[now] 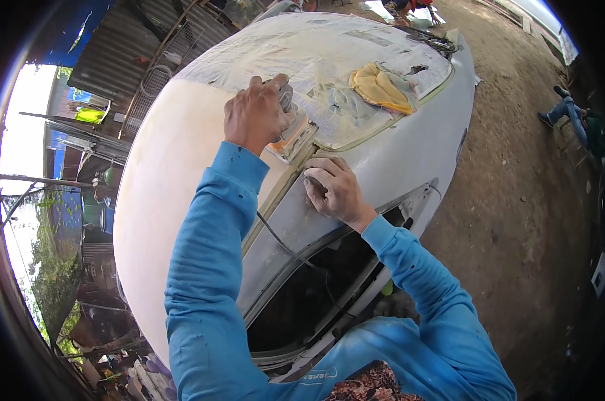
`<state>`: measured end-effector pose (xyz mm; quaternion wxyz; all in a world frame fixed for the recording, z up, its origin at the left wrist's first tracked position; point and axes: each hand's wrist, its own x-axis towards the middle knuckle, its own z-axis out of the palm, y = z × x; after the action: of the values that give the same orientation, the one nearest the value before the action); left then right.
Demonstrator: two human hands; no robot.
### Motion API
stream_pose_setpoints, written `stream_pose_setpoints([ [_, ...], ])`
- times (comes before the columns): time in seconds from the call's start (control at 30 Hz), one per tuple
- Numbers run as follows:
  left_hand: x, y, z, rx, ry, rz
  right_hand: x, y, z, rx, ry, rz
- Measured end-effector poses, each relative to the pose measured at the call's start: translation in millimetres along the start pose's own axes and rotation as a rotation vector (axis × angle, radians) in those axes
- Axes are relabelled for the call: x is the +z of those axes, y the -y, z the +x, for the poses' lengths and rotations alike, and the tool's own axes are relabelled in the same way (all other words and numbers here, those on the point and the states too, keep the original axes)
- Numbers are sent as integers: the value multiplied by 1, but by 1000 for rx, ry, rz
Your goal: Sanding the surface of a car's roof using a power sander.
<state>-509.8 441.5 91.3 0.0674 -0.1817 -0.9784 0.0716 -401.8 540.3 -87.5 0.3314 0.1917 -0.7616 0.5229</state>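
My left hand (pixel 257 115), dusty, is closed around a dark grey lump-like object (pixel 286 97) over the front edge of the car's pale roof (pixel 175 140). Its kind is mostly hidden by the fingers. Just below that hand lies a flat orange-and-white piece (pixel 292 142) at the roof's corner. My right hand (pixel 336 190) rests on the grey pillar beside the roof, fingers curled; a dark patch shows under them, too hidden to name. A crumpled yellow cloth (pixel 380 88) sits on the paper-and-film-covered windshield (pixel 319 57).
A dark cable (pixel 285 246) runs across the side of the car to the open-looking side window (pixel 316 294). Dirt ground (pixel 510 200) lies to the right, where a seated person's legs (pixel 566 113) show. Corrugated sheets (pixel 118 63) and clutter stand at left.
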Motion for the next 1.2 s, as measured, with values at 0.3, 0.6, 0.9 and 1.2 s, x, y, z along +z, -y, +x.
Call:
stream_pose_setpoints([
  [0.3,1,2,-3,-12,3,0,1,-1,0,-10,-27,9],
  [0.6,-5,28,-38,-81,-26,6,2,-1,-1,32,-61,47],
  [0.9,8,9,-18,8,-56,-4,2,2,-2,46,-51,2],
  [1.2,-2,14,-43,-96,-27,30,3,0,-2,48,-71,44],
])
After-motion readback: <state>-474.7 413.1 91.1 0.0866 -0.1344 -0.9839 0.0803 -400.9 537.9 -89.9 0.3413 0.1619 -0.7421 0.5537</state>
